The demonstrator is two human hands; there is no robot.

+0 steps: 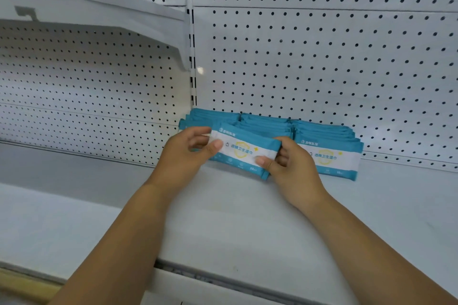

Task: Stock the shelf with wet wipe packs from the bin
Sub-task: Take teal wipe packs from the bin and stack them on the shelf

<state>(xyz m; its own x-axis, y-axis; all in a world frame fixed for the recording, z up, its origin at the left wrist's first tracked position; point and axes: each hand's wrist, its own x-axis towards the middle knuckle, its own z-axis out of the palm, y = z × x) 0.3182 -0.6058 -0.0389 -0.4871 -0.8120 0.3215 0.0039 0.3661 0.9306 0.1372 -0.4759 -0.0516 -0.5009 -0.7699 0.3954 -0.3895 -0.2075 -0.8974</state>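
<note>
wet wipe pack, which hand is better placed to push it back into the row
Probably left: the left hand grips the wet wipe pack on its open side; the right hand crowds the neighbouring pack.

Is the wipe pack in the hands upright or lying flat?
Upright, tilted slightly back: the wet wipe pack faces forward, long edge down, with the left hand and right hand pinching its ends.

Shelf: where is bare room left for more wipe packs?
Free: the shelf right of the stacked packs along the pegboard, and the wide strip between packs and front edge. Crowded: by the upright post, where the left hand and right hand hold a pack.
</note>
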